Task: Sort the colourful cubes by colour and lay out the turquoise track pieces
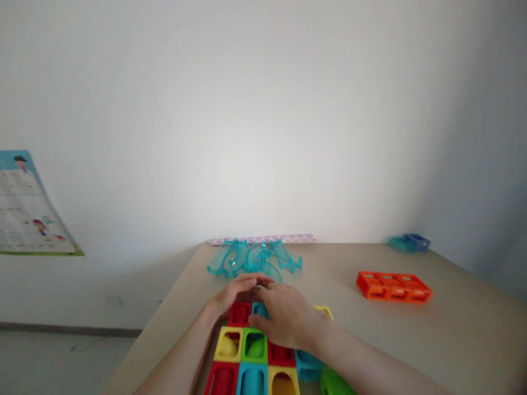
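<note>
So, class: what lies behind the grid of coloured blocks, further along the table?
Behind the coloured blocks lies a heap of clear turquoise curved pieces. The left hand and right hand cover the grid's far row and the heap's near edge.

Both forearms are bare, with no sleeves in view. The left hand (233,293) and the right hand (288,318) wear no gloves. No rings, watch or bracelet show on fingers or wrists.
</note>
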The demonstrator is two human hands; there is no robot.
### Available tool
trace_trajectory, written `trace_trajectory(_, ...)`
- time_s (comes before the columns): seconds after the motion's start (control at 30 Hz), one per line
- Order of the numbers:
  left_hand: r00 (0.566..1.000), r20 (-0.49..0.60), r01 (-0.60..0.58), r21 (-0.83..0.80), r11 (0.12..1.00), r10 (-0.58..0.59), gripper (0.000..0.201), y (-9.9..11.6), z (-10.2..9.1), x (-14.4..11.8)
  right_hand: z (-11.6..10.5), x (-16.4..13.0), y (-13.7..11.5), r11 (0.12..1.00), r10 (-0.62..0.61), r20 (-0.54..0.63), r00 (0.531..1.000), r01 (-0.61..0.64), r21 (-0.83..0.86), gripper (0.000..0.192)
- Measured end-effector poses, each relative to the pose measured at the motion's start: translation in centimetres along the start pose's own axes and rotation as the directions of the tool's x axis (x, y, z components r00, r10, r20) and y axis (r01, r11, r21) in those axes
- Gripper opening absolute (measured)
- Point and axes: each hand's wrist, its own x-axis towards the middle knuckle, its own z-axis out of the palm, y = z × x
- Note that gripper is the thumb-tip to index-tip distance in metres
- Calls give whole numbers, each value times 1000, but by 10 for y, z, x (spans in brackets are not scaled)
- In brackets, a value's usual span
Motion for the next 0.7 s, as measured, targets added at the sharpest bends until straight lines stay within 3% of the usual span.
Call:
trace_trajectory(0.17,997,71,-46,30,999,43,48,2,1,0,11,1,5,994,-10,31,999,7,106,34)
trace_trajectory(0.43,997,57,-41,3,999,41,46,5,4,-3,15,6,9,983,-38,5,999,36,179,22)
trace_trajectory(0.7,996,12,-86,-25,996,86,67,3,5,-3,17,10,23,954,65,-195,979,-4,299,19)
